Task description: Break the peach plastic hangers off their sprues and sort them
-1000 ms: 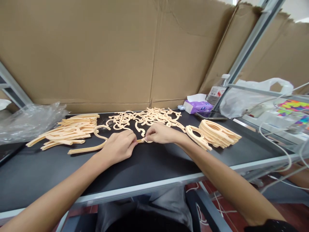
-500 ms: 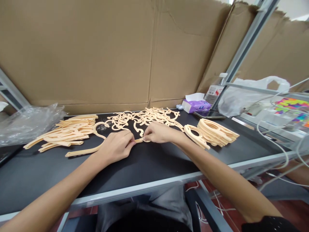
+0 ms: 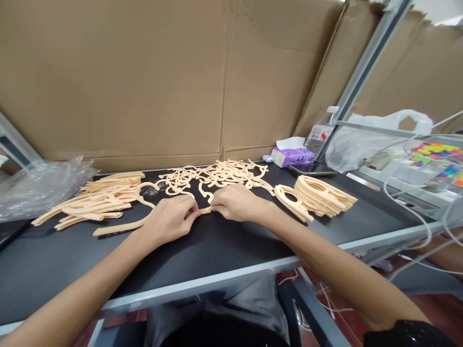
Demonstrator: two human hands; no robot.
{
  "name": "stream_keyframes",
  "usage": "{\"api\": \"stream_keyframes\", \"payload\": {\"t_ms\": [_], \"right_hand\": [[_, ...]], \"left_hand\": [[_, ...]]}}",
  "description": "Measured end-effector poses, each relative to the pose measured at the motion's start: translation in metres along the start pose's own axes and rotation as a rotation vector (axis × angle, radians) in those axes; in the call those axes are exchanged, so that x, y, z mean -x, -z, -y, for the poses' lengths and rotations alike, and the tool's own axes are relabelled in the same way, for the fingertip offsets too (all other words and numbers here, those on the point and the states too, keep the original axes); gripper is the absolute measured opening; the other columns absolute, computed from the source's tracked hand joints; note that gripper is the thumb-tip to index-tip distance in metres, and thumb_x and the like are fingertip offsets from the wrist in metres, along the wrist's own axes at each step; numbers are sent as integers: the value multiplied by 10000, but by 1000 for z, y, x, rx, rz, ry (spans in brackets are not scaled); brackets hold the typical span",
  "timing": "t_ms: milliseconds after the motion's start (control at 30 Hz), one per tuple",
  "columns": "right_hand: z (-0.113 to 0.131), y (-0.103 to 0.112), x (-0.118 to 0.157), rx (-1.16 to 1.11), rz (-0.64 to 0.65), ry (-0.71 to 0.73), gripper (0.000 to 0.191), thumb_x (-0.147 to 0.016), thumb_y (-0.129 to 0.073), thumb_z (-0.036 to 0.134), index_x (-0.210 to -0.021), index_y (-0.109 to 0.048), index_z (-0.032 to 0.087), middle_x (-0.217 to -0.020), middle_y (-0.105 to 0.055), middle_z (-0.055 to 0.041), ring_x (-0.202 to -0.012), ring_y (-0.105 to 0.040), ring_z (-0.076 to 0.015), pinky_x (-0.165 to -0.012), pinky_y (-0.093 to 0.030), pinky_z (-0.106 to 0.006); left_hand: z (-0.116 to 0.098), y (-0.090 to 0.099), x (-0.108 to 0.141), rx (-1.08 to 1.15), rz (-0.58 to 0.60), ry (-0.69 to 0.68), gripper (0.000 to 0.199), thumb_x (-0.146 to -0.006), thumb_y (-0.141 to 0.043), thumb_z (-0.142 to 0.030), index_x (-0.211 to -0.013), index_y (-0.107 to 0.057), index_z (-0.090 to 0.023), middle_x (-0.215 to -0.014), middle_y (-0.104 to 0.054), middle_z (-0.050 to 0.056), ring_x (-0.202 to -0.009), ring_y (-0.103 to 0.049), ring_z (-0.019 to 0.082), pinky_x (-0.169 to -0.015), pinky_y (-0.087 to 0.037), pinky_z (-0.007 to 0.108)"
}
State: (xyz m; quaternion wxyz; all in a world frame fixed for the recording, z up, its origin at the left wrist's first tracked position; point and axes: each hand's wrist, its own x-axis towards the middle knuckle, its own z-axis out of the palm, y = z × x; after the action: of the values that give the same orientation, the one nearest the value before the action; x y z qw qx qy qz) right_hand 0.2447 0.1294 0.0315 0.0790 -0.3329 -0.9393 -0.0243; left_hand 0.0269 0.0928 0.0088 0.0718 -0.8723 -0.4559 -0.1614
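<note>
A beige plastic clothes hanger (image 3: 121, 227) lies flat on the black table, one arm and a curved loop showing to the left of my left hand (image 3: 171, 218). That hand is closed on the hanger, its fingers and thumb pressed together. Its other arm's end (image 3: 205, 210) shows between my hands. My right hand (image 3: 235, 202) pinches the tip of that end; its fingertips hide whether a smaller part is there too. Just behind my hands lies a small curved hook piece (image 3: 205, 193), in front of a loose heap of similar hooks (image 3: 231, 173).
Long beige hanger arms (image 3: 104, 195) are piled at the left, beside clear plastic bags (image 3: 47, 185). Folded hangers (image 3: 321, 195) are stacked on the right. Behind them are a phone (image 3: 313, 169), a purple tissue pack (image 3: 292, 155) and a bottle (image 3: 321, 132). Cardboard (image 3: 144, 86) walls the back.
My right hand has shifted slightly left, closer to my left hand, and its fingers now cover more of the arm's end. The view has tilted a little.
</note>
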Motion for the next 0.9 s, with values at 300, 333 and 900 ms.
{"api": "stream_keyframes", "payload": {"t_ms": [300, 333, 900], "right_hand": [[4, 3, 2, 32, -43, -18, 250, -909, -499, 210, -837, -737, 186, -934, -728, -60, -810, -604, -174, -601, -222, -308], [4, 3, 2, 31, -53, -20, 250, -908, -500, 209, -832, -736, 185, -928, -727, -61, -805, -603, -172, -599, -220, -308], [-16, -4, -4, -261, -656, -106, 192, -906, -579, 223, -832, -748, 171, -809, -710, -44, -753, -592, -142, -707, -389, -261]], "left_hand": [[3, -2, 2, -4, -26, -26, 128, -920, -499, -258, -831, -575, -207, -826, -666, 18, -761, -624, 179, -635, -399, 277], [3, -2, 2, -10, -34, -30, 133, -923, -495, -260, -833, -576, -206, -831, -666, 20, -762, -622, 180, -637, -402, 279], [-3, 8, -1, -206, -555, -101, 202, -860, -586, -180, -1058, -628, -186, -1076, -647, 110, -1038, -587, 279, -907, -449, 427]]}}
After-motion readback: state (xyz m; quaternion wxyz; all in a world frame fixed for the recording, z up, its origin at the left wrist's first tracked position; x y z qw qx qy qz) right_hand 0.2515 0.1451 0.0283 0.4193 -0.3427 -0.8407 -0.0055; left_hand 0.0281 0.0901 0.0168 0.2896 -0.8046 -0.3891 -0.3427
